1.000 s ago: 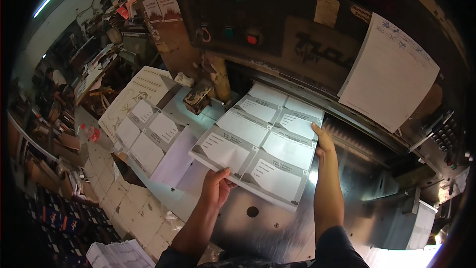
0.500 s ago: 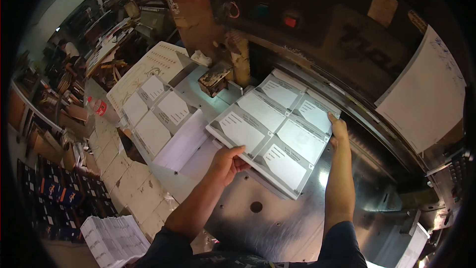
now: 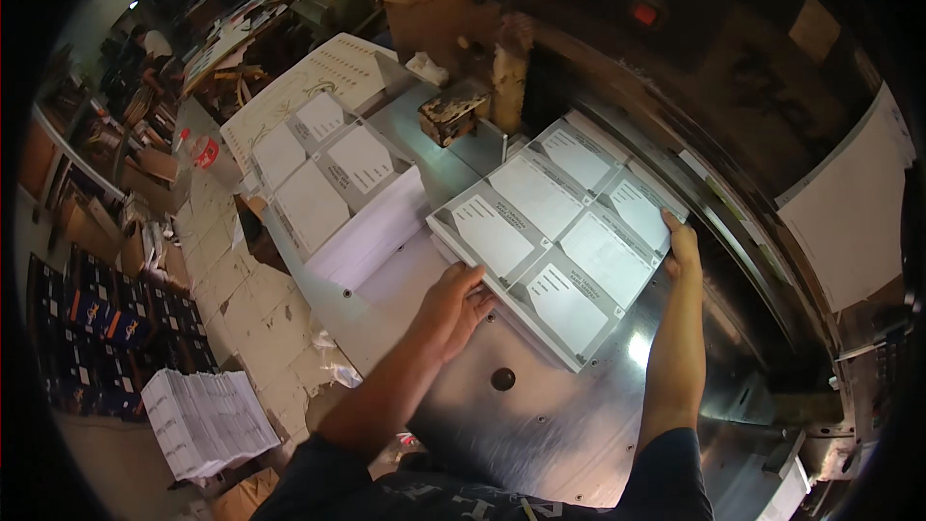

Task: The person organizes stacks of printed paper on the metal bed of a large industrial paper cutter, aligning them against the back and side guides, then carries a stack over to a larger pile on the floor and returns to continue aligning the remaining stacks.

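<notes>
A thick stack of grey-and-white printed sheets (image 3: 535, 195) lies slantwise over the metal table, its top sheet divided into several label-like panels. Against its near left side rests my left hand (image 3: 455, 314), thumb at the upper edge and fingers along the side, partly hidden by it. My right hand (image 3: 681, 243) grips the far right edge with the thumb on top; its other fingers are hidden. To the left, a second stack of the same printed sheets (image 3: 333, 174) stands apart from both hands, its white cut side facing me.
Behind the stacks is a dirty metal block (image 3: 453, 114). A dark machine front with a red button (image 3: 644, 13) rises at the back. The metal table (image 3: 473, 425) has a round hole. On the floor at left sit a white paper pile (image 3: 207, 425) and dark boxes (image 3: 106, 328).
The view has shifted, so the scene sits higher. My left thumb has slipped from the stack's top to its side edge, and that hand's fingers look straighter. My right hand keeps its hold.
</notes>
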The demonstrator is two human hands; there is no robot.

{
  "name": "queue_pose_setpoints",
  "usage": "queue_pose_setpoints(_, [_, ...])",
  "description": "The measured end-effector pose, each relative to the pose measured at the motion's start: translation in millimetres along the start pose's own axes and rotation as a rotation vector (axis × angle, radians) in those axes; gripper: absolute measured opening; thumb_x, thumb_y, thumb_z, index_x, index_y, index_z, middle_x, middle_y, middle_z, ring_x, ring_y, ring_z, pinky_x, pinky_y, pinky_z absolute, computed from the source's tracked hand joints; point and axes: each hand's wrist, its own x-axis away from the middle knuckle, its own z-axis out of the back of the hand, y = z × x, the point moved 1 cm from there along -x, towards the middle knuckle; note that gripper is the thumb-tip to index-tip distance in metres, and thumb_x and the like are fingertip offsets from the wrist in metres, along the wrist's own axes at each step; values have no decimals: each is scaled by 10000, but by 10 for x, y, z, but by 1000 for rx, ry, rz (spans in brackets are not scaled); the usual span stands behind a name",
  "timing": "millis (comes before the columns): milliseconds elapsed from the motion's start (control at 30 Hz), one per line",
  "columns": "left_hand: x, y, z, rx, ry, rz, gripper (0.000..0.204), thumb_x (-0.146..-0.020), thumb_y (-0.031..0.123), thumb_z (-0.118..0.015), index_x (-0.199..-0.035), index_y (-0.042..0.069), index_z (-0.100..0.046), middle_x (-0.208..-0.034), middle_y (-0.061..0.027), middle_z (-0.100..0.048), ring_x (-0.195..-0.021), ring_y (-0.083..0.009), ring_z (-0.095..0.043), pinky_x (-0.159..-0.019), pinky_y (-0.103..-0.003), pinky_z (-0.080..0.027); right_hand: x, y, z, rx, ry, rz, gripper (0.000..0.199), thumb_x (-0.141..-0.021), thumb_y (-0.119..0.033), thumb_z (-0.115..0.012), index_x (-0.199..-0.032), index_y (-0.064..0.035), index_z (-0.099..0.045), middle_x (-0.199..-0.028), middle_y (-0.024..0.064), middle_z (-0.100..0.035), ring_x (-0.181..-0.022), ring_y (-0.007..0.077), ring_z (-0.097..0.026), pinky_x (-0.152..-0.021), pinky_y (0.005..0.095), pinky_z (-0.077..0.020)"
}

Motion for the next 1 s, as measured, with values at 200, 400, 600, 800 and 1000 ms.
queue_pose_setpoints(200, [-257,-941,322,-692,347,-695,798,-985,427,-380,-1485,-25,48,-1558,-245,29,-1452,-363,13,-1163,-444,-56,-75,46,16,-1,-119,-50,430,-902,-296,-622,-1174,33,-571,-1072,121,-647,-967,228,-631,-834,347,-519])
queue_pose_setpoints(400, [-569,-1082,158,-647,456,-988,882,-962,551,-311,-1468,-51,89,-1544,-275,87,-1443,-392,62,-1163,-451,-2,201,-204,-246,178,-118,-92,552,-897,-296,-626,-1264,95,-495,-1178,176,-603,-1020,283,-625,-872,386,-514])
queue_pose_setpoints(600, [-498,-1050,149,-553,424,-891,887,-961,512,-372,-1465,-58,84,-1541,-276,83,-1442,-386,46,-1159,-450,-10,-14,-100,23,120,-167,-157,501,-940,-300,-583,-1232,99,-505,-1137,192,-616,-996,297,-639,-847,410,-543])
queue_pose_setpoints(800, [102,-1442,123,-547,396,-670,705,-985,412,-421,-1428,-48,-123,-1412,-232,-245,-1326,-324,-271,-1092,-436,-240,-113,-192,-31,42,-183,-381,408,-967,-234,-523,-1207,95,-507,-1079,210,-638,-954,292,-666,-789,410,-584])
queue_pose_setpoints(1000, [361,-1333,-173,139,53,-116,534,-1004,399,-414,-1379,31,-321,-1305,-133,-472,-1220,-214,-445,-1052,-401,-334,-101,-271,-142,116,-89,-390,375,-953,-258,-529,-1133,70,-541,-947,197,-665,-710,250,-695,-534,321,-598])
